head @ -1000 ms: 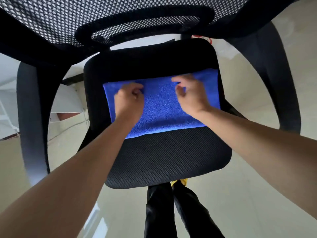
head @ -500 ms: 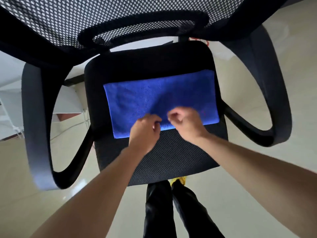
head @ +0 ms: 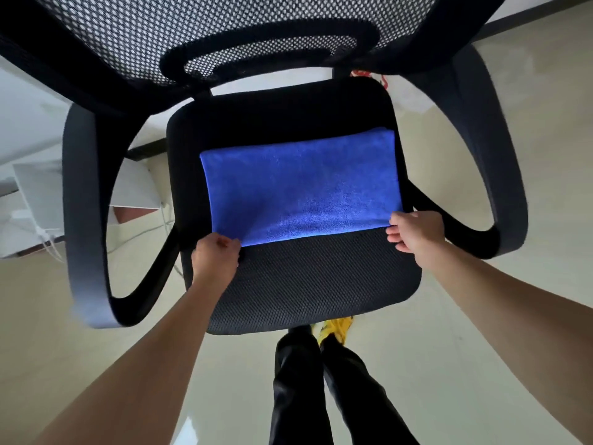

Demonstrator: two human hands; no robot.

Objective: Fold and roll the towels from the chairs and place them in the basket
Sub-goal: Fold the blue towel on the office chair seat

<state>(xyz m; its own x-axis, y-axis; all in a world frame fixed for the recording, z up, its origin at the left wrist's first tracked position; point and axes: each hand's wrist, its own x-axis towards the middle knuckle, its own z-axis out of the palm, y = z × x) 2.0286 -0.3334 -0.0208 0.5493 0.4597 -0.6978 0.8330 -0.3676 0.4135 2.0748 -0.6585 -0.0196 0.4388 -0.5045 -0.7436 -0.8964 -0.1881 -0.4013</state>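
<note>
A blue towel (head: pixel 298 187), folded into a flat rectangle, lies across the middle of a black mesh office chair seat (head: pixel 314 284). My left hand (head: pixel 216 260) pinches the towel's near left corner. At the near right corner, my right hand (head: pixel 415 232) grips the towel's edge. Both hands sit at the towel's near edge, far apart. No basket is in view.
The chair's mesh backrest (head: pixel 224 30) fills the top of the view, with grey armrests on the left (head: pixel 80 213) and right (head: pixel 494 162). My legs in black trousers (head: pixel 308 387) stand in front of the seat on a glossy beige floor. White furniture (head: pixel 35 194) stands at the left.
My hands slid from the towel's far edge to the middle of its near edge, then spread apart to the near corners. The view drew back, showing more of the seat.
</note>
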